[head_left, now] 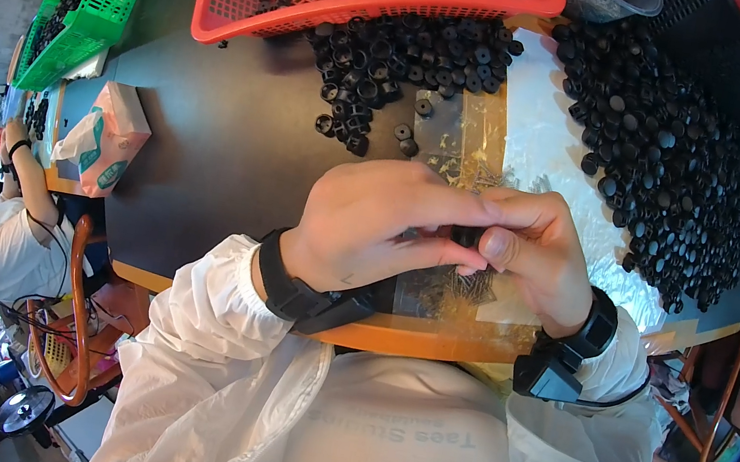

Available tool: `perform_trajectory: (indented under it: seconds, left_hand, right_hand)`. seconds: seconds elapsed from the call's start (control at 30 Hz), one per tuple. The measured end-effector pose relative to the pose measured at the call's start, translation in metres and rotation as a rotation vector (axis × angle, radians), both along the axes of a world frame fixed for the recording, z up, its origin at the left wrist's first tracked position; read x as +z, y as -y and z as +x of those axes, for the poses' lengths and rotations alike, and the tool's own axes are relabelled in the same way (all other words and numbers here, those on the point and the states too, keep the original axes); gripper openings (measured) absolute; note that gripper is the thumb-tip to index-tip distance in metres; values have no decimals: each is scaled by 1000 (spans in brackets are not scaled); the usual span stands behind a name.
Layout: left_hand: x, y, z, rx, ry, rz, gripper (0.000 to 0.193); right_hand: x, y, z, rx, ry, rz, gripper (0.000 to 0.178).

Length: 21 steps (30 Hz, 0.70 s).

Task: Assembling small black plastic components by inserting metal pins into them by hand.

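My left hand (382,218) and my right hand (537,254) meet above the near edge of the table, fingertips touching. Between their pinched fingers sits a small black plastic part (464,235), mostly hidden by the thumbs and index fingers. Thin metal screws (472,288) lie in a heap just below the fingertips, and more screws (484,180) show beyond the hands. Some loose black ring-shaped caps (408,139) rest a little farther away on the table.
A red basket (383,8) of black caps stands at the far side, with a pile of caps (367,74) before it. Many black round caps (662,182) cover white sheeting at right. A tissue pack (117,135) and green basket (98,14) are left, near a seated person (20,246).
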<state>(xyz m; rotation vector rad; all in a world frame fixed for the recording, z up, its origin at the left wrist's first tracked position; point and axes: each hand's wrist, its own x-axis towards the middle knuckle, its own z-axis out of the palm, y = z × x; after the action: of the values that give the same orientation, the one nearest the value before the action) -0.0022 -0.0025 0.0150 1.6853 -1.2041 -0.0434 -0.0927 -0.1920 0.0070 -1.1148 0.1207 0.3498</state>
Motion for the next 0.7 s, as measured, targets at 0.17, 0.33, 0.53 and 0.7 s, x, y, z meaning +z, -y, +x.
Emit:
perform_trajectory:
  seconds: [0.17, 0.33, 0.53, 0.7]
  left_hand:
    - [6, 6, -2, -67, 100, -136, 39]
    - [-3, -2, -4, -80, 199, -188, 30]
    - [3, -6, -1, 35, 208, -68, 49]
    - [0, -1, 0, 38, 118, -236, 55]
  right_hand:
    - [-3, 0, -5, -50, 70, -12, 20]
    - [1, -4, -2, -12, 159, -94, 23]
    - [23, -2, 5, 34, 74, 7, 29]
    - [8, 2, 7, 65, 307, -123, 33]
